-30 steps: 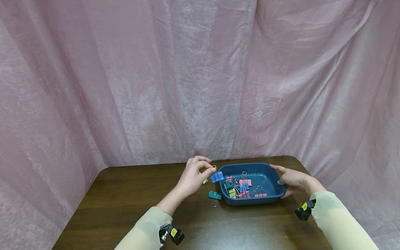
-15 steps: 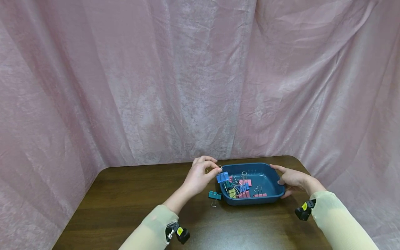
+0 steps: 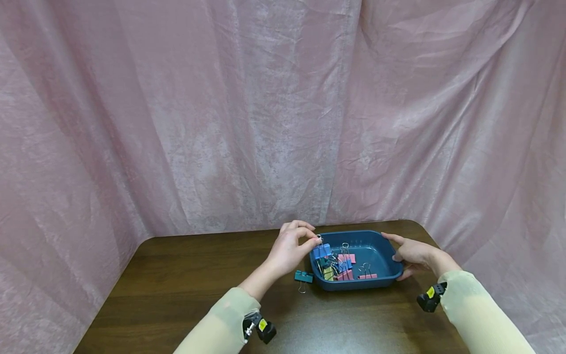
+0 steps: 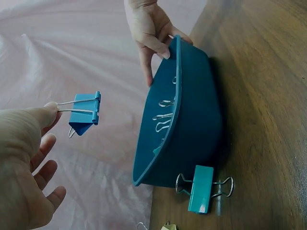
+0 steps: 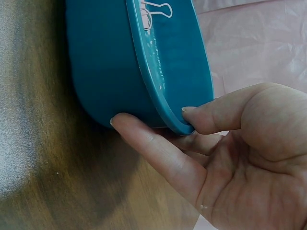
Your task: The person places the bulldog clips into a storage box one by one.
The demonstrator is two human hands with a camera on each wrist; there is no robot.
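My left hand (image 3: 293, 248) pinches a blue binder clip (image 3: 322, 251) by its wire handle, between thumb and forefinger. That clip hangs over the left end of a dark blue tub (image 3: 362, 284); in the left wrist view the clip (image 4: 85, 113) is above the rim, its other fingers spread loosely. My right hand (image 3: 417, 255) grips the tub's right end, its thumb (image 5: 206, 117) inside the rim and fingers against the outer wall. Inside the tub lie pink clips (image 3: 368, 276), a yellow clip (image 3: 328, 273) and blue and green ones, partly overlapping.
A teal binder clip (image 3: 303, 276) lies on the wooden table (image 3: 190, 290) just left of the tub. A yellow clip (image 4: 169, 226) shows at the bottom of the left wrist view. Behind the table hangs a pink curtain (image 3: 265, 123).
My left hand has moved right with the blue binder clip, from beside the tub to over its left end. My right hand and the tub have stayed put.
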